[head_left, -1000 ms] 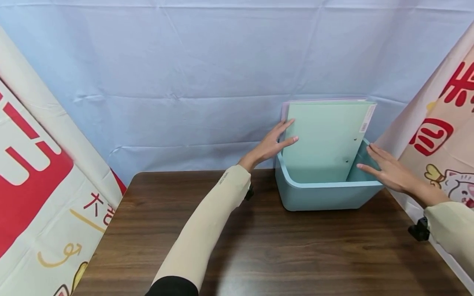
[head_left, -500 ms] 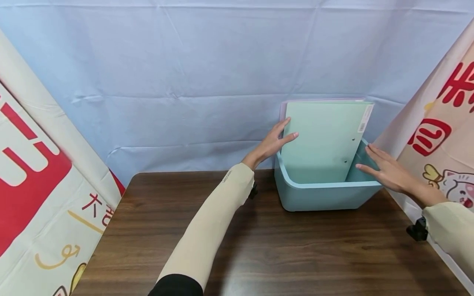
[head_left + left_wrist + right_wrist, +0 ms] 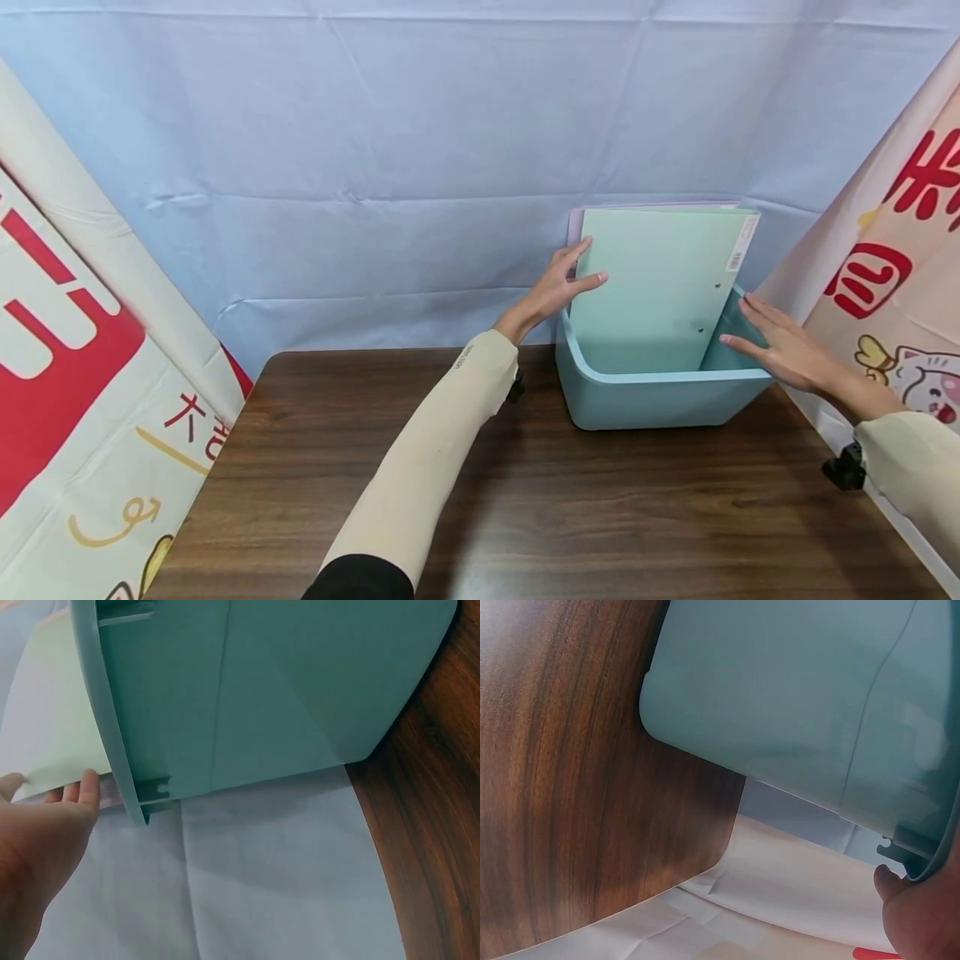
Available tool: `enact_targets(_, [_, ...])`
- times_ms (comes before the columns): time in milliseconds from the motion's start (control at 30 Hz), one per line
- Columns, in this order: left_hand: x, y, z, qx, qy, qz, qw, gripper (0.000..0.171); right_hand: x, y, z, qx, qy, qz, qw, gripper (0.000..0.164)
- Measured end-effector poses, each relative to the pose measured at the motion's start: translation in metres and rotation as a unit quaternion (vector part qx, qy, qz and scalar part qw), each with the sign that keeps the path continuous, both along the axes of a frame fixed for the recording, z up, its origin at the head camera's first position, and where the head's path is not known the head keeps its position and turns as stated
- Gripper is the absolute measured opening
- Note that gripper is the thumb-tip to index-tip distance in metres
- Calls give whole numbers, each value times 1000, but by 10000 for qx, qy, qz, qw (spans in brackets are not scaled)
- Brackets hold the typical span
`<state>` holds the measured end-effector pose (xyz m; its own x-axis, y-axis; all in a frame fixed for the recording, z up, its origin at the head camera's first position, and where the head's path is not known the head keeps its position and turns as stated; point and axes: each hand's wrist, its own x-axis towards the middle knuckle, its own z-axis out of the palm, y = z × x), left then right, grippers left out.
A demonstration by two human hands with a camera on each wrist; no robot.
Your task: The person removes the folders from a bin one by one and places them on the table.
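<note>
Only slightly has anything moved: the left sleeve (image 3: 427, 454) sits further right than a second ago. The green folder (image 3: 660, 283) stands in the blue bin (image 3: 667, 404), before a lilac folder (image 3: 574, 225). The left hand (image 3: 551, 290) touches its left edge, grip loose; the right hand (image 3: 783, 346), unclenched, rests at the bin's right rim on the bench (image 3: 675, 500).

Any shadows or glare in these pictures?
Head view: soft shadow beside the beige left sleeve, across the brown wood-grain table; left wrist view: pale green folder looks washed out, teal plastic bin dim; right wrist view: whitish sheen on the table, top left.
</note>
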<state>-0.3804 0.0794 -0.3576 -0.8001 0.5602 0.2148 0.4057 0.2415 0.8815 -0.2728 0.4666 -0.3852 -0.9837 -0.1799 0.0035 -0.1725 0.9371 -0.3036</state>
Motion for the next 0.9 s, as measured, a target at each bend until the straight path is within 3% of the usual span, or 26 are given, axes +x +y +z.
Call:
enact_targets(233, [-1, 3, 1, -102, 303, -65, 9995, 83, -1, 1, -1, -27, 15, 34, 10000, 93])
enact_targets(467, [-2, 5, 1, 120, 414, -237, 9988, 83, -1, 1, -1, -71, 65, 47, 9999, 93])
enact_targets(700, [-3, 11, 1, -162, 868, -234, 9958, 84, -1, 2, -1, -104, 124, 36, 9999, 92])
enact_targets(900, [-2, 15, 2, -84, 935, -457, 9945, 85, 0, 1, -1, -100, 145, 33, 9998, 92])
